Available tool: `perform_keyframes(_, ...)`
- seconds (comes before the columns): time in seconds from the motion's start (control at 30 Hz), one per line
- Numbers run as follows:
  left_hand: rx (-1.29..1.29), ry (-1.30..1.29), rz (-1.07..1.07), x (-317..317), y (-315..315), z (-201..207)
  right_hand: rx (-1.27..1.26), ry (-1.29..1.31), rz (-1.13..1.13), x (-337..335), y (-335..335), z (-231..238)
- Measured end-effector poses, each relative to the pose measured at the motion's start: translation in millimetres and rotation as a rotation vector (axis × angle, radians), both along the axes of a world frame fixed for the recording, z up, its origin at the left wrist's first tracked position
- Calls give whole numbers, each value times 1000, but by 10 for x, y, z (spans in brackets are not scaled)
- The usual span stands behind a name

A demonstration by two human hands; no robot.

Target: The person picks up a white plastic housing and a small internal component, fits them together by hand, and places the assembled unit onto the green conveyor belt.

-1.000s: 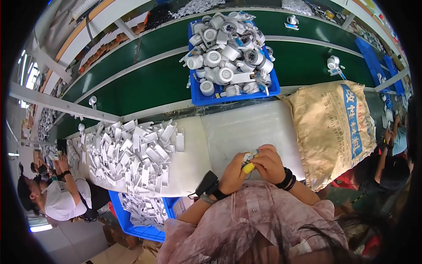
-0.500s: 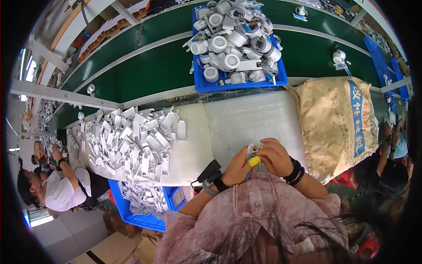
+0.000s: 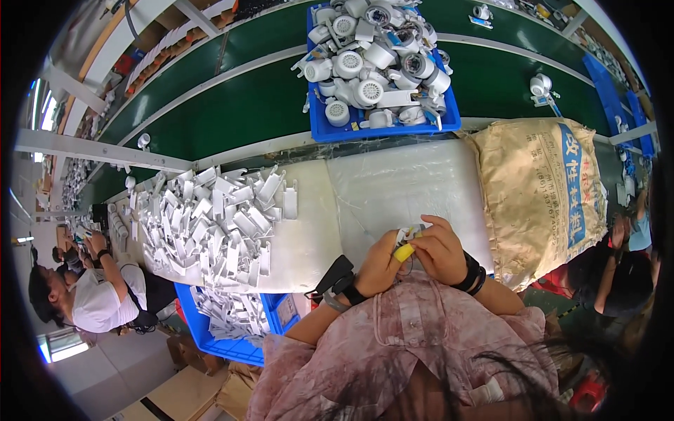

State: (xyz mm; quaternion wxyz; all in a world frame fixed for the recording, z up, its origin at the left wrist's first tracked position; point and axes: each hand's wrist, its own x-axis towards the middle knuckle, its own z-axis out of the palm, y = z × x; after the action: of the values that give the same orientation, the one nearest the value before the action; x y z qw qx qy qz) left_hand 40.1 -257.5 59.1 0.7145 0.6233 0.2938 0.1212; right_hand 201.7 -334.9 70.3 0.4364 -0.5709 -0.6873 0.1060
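My left hand (image 3: 378, 265) and my right hand (image 3: 442, 254) are close together over the near edge of the table, both closed around a small white plastic part (image 3: 406, 234). Fingers hide most of that part. By my left thumb there is a yellow piece (image 3: 404, 252); I cannot tell whether it covers the thumb or belongs to the part. To the left lies a heap of white plastic shell pieces (image 3: 217, 221). Beyond my hands, a blue crate (image 3: 382, 133) is piled with white round-headed units (image 3: 368, 91), some with grilles.
A large brown sack (image 3: 540, 200) lies at the right of the table. Below the left table edge, a blue bin (image 3: 203, 337) holds more white pieces. A green conveyor belt (image 3: 239, 105) runs behind, carrying a few units. A person (image 3: 105, 295) works at left, others at right.
My hands stay together near the same spot. The right fingers have shifted slightly over the white part, and the yellow piece has tilted and moved a little. The view has shifted slightly.
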Motion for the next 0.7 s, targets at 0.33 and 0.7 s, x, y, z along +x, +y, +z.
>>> perform_keyframes(0.33,-24,54,56,-22,1,-7,56,32,-53,-86,51,-120)
perform_keyframes(0.7,296,9,81,-56,70,-32,32,83,21,-71,85,-182)
